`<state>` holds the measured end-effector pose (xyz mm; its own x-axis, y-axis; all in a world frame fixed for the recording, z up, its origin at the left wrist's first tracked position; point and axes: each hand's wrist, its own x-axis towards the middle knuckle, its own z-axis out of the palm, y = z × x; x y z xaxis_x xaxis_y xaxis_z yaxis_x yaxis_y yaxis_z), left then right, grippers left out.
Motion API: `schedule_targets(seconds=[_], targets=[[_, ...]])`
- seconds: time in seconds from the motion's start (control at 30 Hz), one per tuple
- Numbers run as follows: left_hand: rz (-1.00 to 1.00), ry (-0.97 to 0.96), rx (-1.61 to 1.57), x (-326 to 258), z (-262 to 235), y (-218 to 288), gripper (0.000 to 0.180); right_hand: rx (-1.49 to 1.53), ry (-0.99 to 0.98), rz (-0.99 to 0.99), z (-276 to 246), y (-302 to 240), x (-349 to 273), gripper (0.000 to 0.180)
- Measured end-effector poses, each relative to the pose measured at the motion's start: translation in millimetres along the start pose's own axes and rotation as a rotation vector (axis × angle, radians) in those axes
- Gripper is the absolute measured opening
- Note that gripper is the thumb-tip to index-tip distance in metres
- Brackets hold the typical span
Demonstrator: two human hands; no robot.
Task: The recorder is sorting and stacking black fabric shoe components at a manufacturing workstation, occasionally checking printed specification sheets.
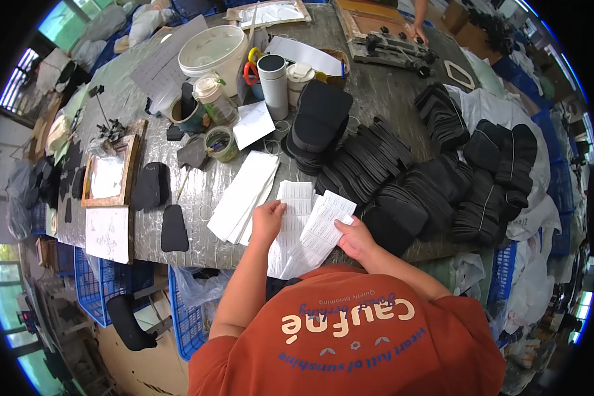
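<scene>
My left hand [268,220] pinches the edge of a long white printed paper strip [293,210]. In my right hand [355,239] is a second printed strip [323,224], held between thumb and fingers. The two strips fan apart at the top and overlap lower down, in front of my chest. Just beyond my left hand lies a stack of white paper strips [243,195] on the table. To the right of my right hand, black padded pieces [393,221] lie in heaps and rows.
A white bucket [212,51], a grey tumbler [272,86] and jars stand at the back. A wooden frame [111,170] lies left, near single black pieces [174,228]. Blue crates [186,317] sit below the front edge. Another person's hand [417,32] rests by a far-side fixture [393,49].
</scene>
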<state>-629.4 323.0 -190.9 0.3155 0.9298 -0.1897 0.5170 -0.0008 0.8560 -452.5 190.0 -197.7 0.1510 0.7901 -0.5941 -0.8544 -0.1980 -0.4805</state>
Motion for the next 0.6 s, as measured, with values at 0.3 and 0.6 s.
schedule_targets(seconds=[0.3, 0.6], targets=[[-0.162, -0.39, -0.282, -32, 18, 16, 0.024, -0.08, -0.06, 0.033, 7, -3, -6, 0.033], [-0.27, -0.256, -0.357, -27, 13, 14, 0.016, -0.066, -0.048, 0.025, 7, 0, -3, 0.031]])
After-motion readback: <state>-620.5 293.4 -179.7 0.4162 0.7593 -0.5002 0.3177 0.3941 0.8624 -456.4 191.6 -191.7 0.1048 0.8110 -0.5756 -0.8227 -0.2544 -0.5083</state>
